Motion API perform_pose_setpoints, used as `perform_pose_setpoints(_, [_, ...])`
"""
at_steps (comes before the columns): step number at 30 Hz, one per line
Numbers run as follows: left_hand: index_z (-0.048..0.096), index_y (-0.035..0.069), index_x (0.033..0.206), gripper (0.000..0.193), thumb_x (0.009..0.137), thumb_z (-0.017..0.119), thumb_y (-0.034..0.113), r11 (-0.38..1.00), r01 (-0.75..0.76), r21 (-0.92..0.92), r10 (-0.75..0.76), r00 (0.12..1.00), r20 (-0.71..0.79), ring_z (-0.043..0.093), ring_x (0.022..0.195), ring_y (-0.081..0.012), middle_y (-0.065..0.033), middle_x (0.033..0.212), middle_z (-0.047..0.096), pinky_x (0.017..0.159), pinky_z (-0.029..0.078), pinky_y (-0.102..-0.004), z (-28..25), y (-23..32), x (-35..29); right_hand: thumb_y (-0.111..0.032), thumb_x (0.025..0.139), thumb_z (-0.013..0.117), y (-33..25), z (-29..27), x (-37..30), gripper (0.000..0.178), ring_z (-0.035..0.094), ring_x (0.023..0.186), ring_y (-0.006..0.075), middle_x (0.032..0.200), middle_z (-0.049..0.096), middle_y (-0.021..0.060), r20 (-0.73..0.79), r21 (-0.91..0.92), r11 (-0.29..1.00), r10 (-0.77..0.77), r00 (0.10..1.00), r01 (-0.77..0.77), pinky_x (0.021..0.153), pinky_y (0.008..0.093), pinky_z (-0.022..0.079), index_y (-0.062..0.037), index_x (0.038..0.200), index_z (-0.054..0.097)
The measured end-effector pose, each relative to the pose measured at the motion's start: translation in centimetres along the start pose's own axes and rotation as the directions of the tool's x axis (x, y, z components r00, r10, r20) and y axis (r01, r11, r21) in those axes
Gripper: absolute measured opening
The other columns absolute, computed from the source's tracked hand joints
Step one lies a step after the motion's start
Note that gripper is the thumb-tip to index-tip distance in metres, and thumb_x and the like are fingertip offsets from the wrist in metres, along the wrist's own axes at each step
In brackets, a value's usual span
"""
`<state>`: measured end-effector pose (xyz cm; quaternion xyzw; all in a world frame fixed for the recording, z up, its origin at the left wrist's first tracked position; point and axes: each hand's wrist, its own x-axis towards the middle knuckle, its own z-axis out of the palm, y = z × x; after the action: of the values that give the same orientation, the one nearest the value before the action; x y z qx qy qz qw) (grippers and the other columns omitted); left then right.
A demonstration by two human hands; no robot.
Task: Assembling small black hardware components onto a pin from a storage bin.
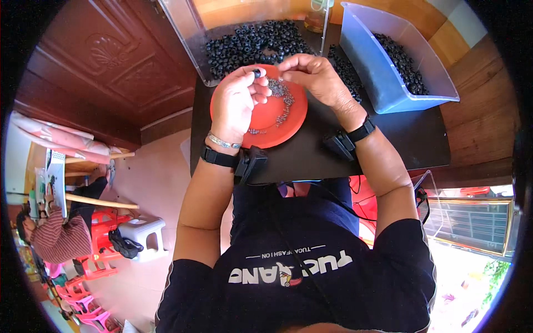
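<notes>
Between the thumb and fingertips of my left hand (236, 102) is a small round black part (257, 72). My right hand (319, 77) hovers just to its right, thumb and forefinger brought together; whatever sits in that pinch is too small to name. Both hands are above an orange-red plate (261, 116), on which many tiny grey metal-looking pieces (284, 111) lie in a curved trail. Behind the plate, a clear bin (191, 41) holds a heap of black ring-shaped parts (250, 47).
A bluish translucent bin (388, 83) with more black parts (402, 64) stands at the right of the dark table (388, 139). Loose black parts (344, 69) lie between the bins. Off to the left, another person (61, 238) sits near red and white stools (144, 236).
</notes>
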<state>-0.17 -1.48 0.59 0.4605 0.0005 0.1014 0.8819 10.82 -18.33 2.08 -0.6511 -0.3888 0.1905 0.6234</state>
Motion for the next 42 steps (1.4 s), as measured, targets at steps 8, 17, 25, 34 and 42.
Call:
perform_pose_setpoints(8, [0.059,0.0,0.097,0.021,0.089,0.049,0.017,0.995,0.092,0.037,-0.094,0.994,0.061,0.061,0.069,-0.0156,-0.0062,0.083,0.062,0.06,0.046,-0.0247,0.3,-0.6,-0.1,0.001,0.082,0.063,-0.5,-0.1,-0.1,0.019,0.062,0.087,0.0116,0.092,0.065,0.0052,0.022,0.201,0.978,-0.067,0.998,0.061,0.082,0.0258,0.049,-0.0007,0.101,0.061])
perform_pose_setpoints(17, [0.057,0.001,0.098,0.02,0.09,0.047,0.015,0.987,0.126,0.101,-0.136,0.986,0.095,0.061,0.069,-0.0145,-0.0058,0.083,0.061,0.061,0.047,-0.0231,1.1,-0.7,-0.5,0.007,0.081,0.061,-0.6,0.0,-0.4,0.019,0.061,0.088,0.0111,0.093,0.065,0.0045,0.016,0.188,0.974,-0.133,0.991,0.128,0.082,0.0251,0.05,-0.0013,0.098,0.063])
perform_pose_setpoints(25, [0.056,0.001,0.098,0.017,0.09,0.048,0.014,0.981,0.15,0.126,-0.159,0.985,0.066,0.06,0.068,-0.0146,-0.006,0.082,0.061,0.06,0.047,-0.0231,1.0,-0.8,-0.3,0.009,0.081,0.06,-1.1,0.3,-0.7,0.018,0.06,0.09,0.0113,0.096,0.063,0.0052,0.037,0.103,0.982,-0.165,0.986,0.161,0.082,0.0254,0.05,-0.0001,0.097,0.063])
perform_pose_setpoints(34, [0.056,0.001,0.098,0.018,0.089,0.048,0.014,0.983,0.142,0.113,-0.15,0.986,0.069,0.06,0.068,-0.0148,-0.0062,0.082,0.061,0.06,0.047,-0.023,0.9,-0.8,-0.3,0.006,0.078,0.064,-1.7,0.7,-0.8,0.017,0.06,0.086,0.0118,0.091,0.062,0.0047,0.069,-0.169,0.936,-0.302,0.951,0.309,0.078,0.0255,0.05,-0.0019,0.094,0.064])
perform_pose_setpoints(42, [0.056,-0.001,0.1,0.02,0.09,0.047,0.014,0.992,0.122,-0.032,-0.117,0.986,0.115,0.061,0.072,-0.0159,-0.0077,0.084,0.062,0.061,0.047,-0.0242,0.4,-1.1,-0.1,-0.004,0.072,0.073,-1.3,1.0,-0.6,0.02,0.063,0.083,0.0174,0.086,0.063,0.0052,0.065,-0.351,0.806,-0.488,0.871,0.477,0.075,0.0284,0.05,-0.0052,0.091,0.065])
